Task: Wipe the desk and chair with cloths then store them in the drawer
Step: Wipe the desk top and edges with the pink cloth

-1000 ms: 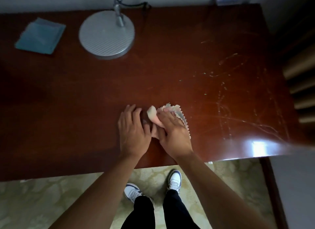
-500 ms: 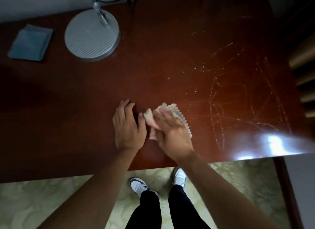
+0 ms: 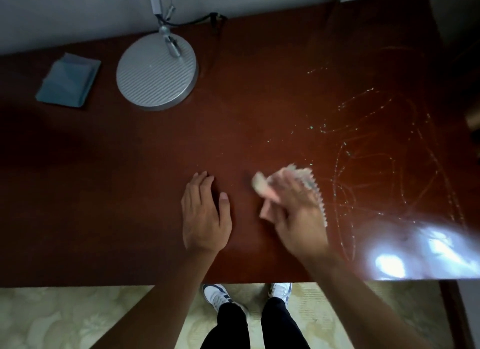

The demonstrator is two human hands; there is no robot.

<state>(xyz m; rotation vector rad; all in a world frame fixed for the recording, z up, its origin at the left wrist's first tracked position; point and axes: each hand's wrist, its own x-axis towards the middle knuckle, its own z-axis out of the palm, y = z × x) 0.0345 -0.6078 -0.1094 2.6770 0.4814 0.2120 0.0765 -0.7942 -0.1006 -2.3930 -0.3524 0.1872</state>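
The right hand [image 3: 298, 208] grips a pale pink, scallop-edged cloth [image 3: 315, 190] near the front edge of the dark reddish-brown wooden desk [image 3: 259, 120]; hand and cloth are blurred, so exactly how the fingers lie around the fabric cannot be told. The left hand [image 3: 205, 213] lies flat on the desk top just beside it, fingers straight and holding nothing, the two hands apart.

The second cloth, a folded blue-grey square [image 3: 68, 81], sits at the far left of the desk, next to the round ribbed silver lamp base [image 3: 155, 71]. No chair or drawer shows in this view.

Several things could go wrong from here. To the right of the cloth, looping streaks and specks [image 3: 363, 151] catch the light across the surface — a quick pass would likely smear them about rather than lift them, leaving the desk patchy. The cloth is bunched, not spread, so only a small part meets the wood and strips between strokes may be missed. A wide sweep to the far left could knock the lamp base or snag its black cord [image 3: 197, 21] at the wall — and push the blue-grey square off the edge. The dark left half of the desk hides dirt, so it may be judged clean too soon.
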